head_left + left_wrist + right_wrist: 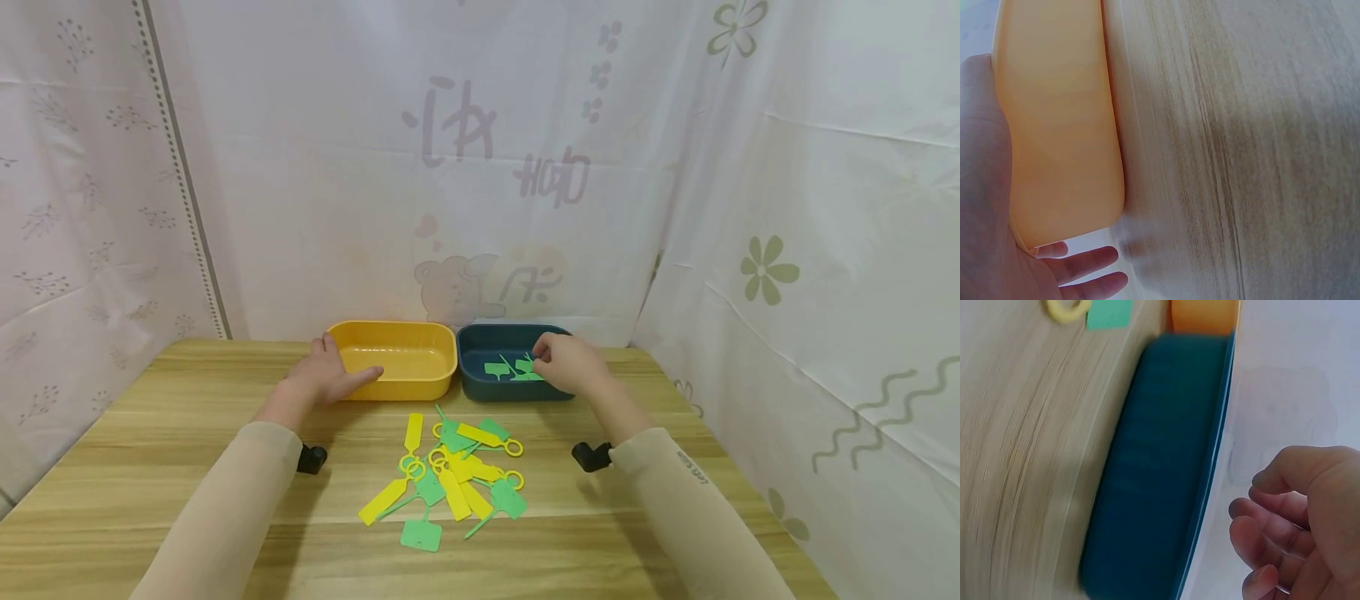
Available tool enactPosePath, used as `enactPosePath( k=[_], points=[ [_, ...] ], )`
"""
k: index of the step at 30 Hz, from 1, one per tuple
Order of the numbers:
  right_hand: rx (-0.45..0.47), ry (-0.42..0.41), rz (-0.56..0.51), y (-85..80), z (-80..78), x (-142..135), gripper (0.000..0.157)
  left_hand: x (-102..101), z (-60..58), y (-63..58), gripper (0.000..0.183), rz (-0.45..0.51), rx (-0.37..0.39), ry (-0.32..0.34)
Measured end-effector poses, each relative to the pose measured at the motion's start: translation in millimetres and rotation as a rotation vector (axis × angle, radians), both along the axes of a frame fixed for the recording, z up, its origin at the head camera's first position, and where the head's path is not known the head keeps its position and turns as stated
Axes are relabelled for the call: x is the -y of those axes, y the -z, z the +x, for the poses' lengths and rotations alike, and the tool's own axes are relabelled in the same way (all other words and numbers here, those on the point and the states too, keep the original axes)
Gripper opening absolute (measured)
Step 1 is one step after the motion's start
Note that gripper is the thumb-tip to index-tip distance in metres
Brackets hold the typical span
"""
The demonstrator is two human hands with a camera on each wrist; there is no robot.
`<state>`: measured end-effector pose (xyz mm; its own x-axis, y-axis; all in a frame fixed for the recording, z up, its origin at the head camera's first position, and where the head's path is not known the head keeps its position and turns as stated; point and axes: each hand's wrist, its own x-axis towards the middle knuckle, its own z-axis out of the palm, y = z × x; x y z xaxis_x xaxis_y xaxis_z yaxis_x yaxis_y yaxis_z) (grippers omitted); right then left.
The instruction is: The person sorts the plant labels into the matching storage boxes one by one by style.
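At the left end of a yellow bin [408, 390], my left hand [321, 375] rests on the rim, its thumb stretched over the front edge. In the left wrist view the fingers [1088, 265] extend past the bin's corner. My right hand [576, 364] hovers above a dark blue bin [487, 390], fingers loosely curled; the right wrist view shows nothing between them. Several green plastic tags [496, 368] lie inside the blue bin. On the table in front, a loose pile mixes yellow ring tags [453, 495] with green flag-shaped tags [422, 536].
Both bins stand side by side at the back of the wooden table [180, 467], against a patterned white curtain [330, 208]. More curtain [825, 167] hangs along the right side. A black wrist mount [592, 456] sits under the right forearm.
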<state>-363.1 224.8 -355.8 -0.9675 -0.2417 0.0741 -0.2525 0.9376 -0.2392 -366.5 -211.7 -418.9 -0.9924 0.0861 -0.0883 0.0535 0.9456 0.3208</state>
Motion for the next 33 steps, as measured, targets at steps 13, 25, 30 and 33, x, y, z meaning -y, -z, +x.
enactPosePath(
  k=[13,25,30,33],
  points=[
    [0.0,-0.225,0.026,5.1,26.2,60.5,0.025,0.3,0.3,0.6,0.146,0.008,-0.006,-0.004],
    [0.216,-0.466,0.155,35.9,39.5,103.6,0.04,1.1,2.4,-1.2,0.146,0.031,0.005,-0.004],
    [0.28,-0.473,0.229,39.8,46.2,110.4,0.053,1.1,0.1,-1.4,0.147,0.026,0.009,-0.007],
    [0.294,-0.465,0.25,41.8,48.4,112.0,0.056,0.0,-0.4,-0.9,0.147,0.018,0.008,-0.007]
  ],
)
